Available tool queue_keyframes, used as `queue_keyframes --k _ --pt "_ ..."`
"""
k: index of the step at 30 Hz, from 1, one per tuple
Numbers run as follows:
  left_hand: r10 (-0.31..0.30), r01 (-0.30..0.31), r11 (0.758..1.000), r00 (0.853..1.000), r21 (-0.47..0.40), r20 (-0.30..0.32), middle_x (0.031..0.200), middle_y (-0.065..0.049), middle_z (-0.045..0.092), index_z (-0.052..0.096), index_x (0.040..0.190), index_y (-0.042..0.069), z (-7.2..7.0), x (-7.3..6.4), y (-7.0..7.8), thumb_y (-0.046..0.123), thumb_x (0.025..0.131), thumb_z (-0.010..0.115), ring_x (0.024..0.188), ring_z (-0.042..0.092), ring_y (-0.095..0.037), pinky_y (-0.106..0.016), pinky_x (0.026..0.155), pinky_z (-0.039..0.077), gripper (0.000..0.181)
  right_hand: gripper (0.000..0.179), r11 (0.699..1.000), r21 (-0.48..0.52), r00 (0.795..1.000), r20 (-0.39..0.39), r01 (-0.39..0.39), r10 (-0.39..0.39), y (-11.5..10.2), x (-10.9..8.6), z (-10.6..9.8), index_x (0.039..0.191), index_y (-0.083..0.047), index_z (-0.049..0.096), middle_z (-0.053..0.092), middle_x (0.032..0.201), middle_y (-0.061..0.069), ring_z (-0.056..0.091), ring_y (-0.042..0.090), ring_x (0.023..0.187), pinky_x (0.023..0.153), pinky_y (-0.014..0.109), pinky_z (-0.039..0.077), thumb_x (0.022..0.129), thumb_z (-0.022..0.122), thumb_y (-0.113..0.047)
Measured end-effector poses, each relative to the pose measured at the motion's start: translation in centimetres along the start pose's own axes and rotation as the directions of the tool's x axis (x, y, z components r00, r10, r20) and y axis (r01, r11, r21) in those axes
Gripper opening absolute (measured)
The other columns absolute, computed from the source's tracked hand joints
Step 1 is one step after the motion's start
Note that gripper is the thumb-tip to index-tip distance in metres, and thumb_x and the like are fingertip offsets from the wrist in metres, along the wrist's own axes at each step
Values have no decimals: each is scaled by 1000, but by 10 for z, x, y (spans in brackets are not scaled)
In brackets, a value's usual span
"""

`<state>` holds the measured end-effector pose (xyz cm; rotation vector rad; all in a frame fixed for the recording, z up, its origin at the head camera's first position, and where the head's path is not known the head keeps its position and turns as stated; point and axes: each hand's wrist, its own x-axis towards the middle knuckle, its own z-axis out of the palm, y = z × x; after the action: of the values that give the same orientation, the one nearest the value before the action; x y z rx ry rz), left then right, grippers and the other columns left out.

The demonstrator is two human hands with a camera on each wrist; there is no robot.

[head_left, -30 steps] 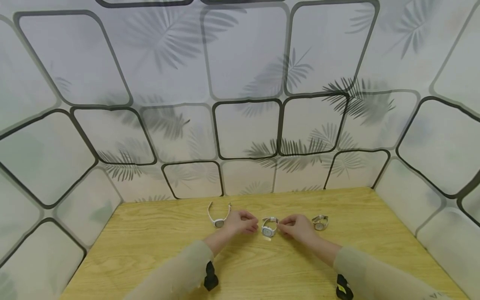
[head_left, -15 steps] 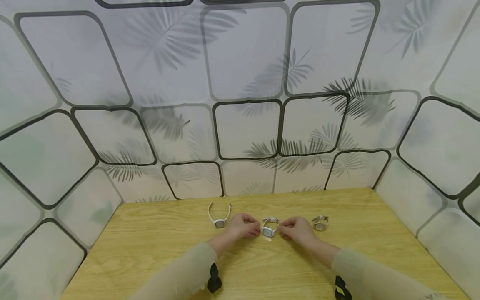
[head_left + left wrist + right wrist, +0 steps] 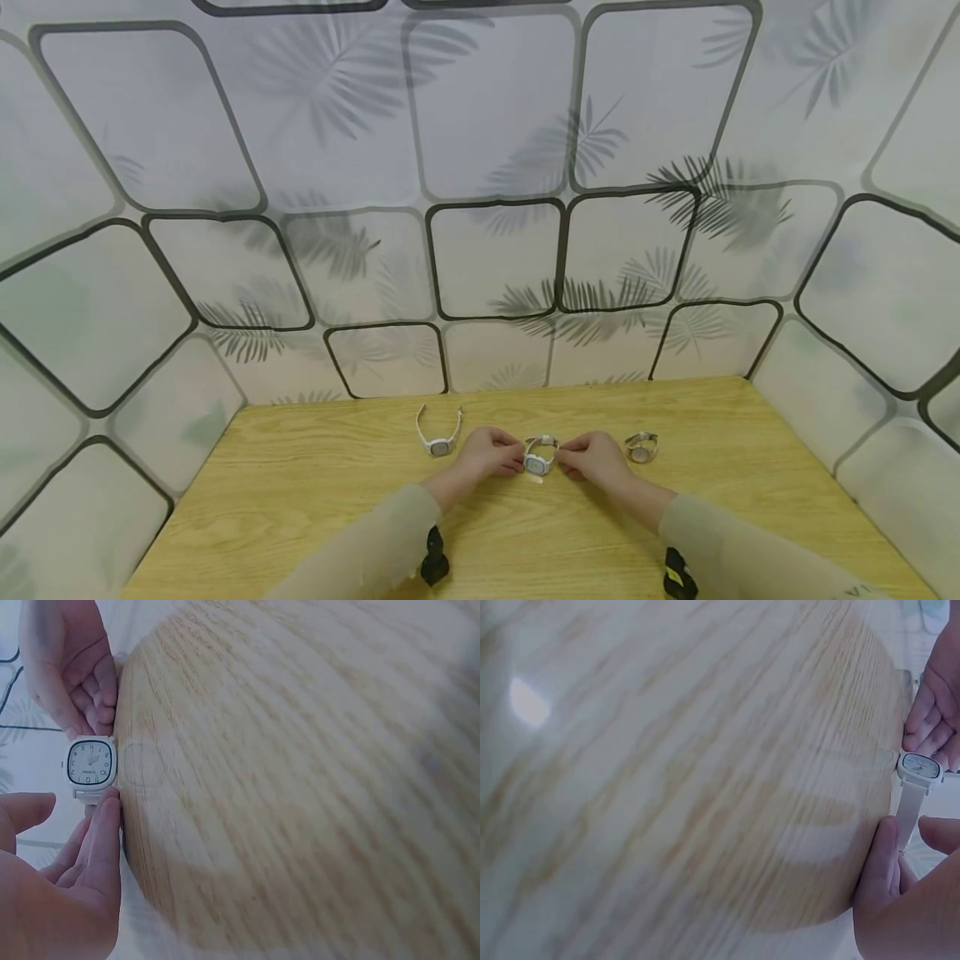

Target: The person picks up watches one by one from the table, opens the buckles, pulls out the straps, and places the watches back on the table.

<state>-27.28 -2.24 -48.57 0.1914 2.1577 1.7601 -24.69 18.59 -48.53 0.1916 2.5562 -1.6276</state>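
A white wristwatch [image 3: 537,464] with a square dial stands on the table between my two hands, its strap arched up behind the dial. My left hand [image 3: 487,452] is at its left side; in the left wrist view the fingertips [image 3: 109,796] touch the watch near the strap, fingers fairly straight, thumb apart. From the right, my right hand [image 3: 597,458] pinches the strap between thumb and fingers, as the right wrist view shows, with the watch [image 3: 921,769] dial just beyond.
A second white watch [image 3: 438,447] lies left of my left hand, strap ends spread backward. A metallic-looking watch [image 3: 641,448] sits right of my right hand. The wooden table [image 3: 345,467] meets patterned walls [image 3: 495,258] at the back and sides.
My left hand has shifted slightly right, closing the gap to the middle watch. The right hand stays at the strap, and the watches are almost where they were.
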Motion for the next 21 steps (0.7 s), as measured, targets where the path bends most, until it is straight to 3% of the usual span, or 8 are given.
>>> queue_keyframes --k 11,21 --pt "20 -19 999 999 33 -26 96 -30 78 73 108 -15 5 2 -2 -2 97 73 80 80 -30 -37 75 68 18 18 999 40 1000 24 1 -2 -2 0 -2 103 17 75 80 82 19 73 13 67 66 29 66 94 73 1" --pt "38 -36 998 998 45 -59 90 -27 79 74 104 -14 8 3 -4 0 96 74 70 76 -17 -32 69 68 16 23 993 113 997 72 -34 26 -5 1 1 111 21 71 80 84 24 76 12 66 62 25 65 99 68 2"
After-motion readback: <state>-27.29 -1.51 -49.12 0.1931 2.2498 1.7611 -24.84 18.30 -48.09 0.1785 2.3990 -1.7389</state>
